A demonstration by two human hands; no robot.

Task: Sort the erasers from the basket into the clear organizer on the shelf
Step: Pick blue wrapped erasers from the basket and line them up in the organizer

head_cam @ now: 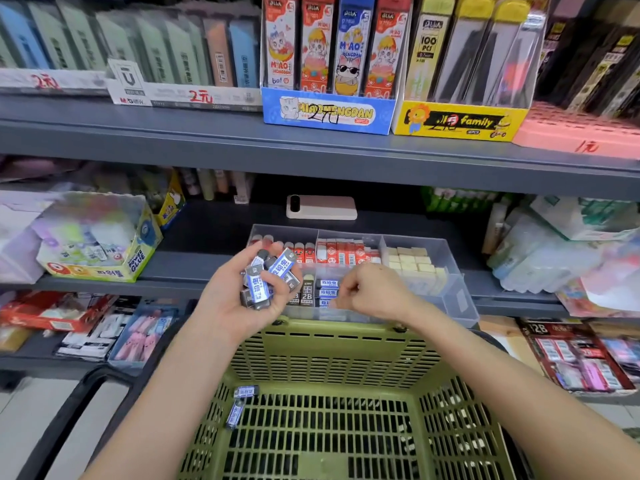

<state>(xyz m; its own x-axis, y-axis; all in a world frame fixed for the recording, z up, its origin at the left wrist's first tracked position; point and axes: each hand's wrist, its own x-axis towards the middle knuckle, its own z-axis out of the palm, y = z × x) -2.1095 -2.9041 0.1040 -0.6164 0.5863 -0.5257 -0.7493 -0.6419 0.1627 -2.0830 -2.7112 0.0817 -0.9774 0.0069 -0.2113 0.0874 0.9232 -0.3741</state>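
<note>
My left hand [239, 299] is cupped around a bunch of blue-and-white sleeved erasers [273, 277], held just in front of the clear organizer [460, 299] on the middle shelf. My right hand [372, 289] hovers over the organizer's front middle compartment, fingers curled beside a row of blue-sleeved erasers [327, 292]; whether it pinches one I cannot tell. The organizer also holds red erasers [346, 252] and cream blocks [412, 259]. Below, the green basket [346, 344] contains two loose erasers [242, 400] at its left wall.
A pink phone [322, 207] lies on the shelf behind the organizer. A glue display box [100, 244] stands to the left, plastic-wrapped goods [554, 251] to the right. The upper shelf carries pencil-lead boxes [329, 112]. Packets fill the lower shelf.
</note>
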